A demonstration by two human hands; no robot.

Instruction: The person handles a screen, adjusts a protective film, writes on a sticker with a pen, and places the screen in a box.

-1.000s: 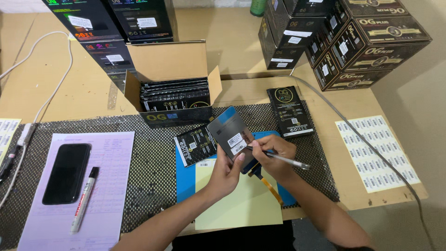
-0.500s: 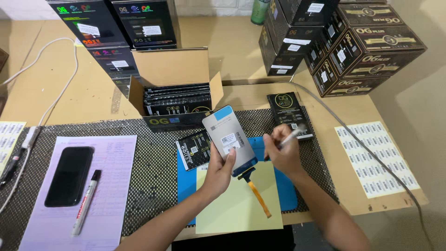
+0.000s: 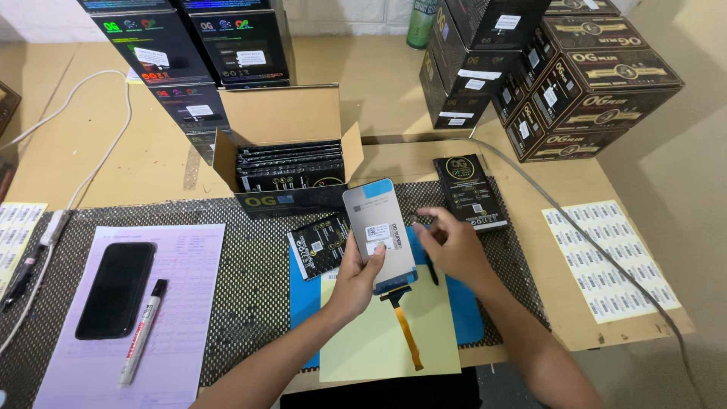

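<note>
Her left hand point(image 3: 362, 274) is clamped around a grey phone screen panel point(image 3: 379, 235), held upright above the yellow sheet point(image 3: 363, 344). The right hand point(image 3: 454, 246) hangs beside it, fingers loosely spread, over a black pen point(image 3: 432, 271) on the worktop.

A tan wooden table point(image 3: 136, 163) carries everything. Across its front lies a dark perforated mat point(image 3: 250, 295), the landmark here. Behind the mat stands an open cardboard box point(image 3: 284, 121) filled with black packets. To the rear left and rear right of the mat, stacks of black cartons point(image 3: 591, 76) rise. Right of the mat lies a label sheet point(image 3: 613, 257), and another label sheet point(image 3: 17, 227) lies at the mat's left. A white cable point(image 3: 91, 113) curves behind the mat's left end.
</note>
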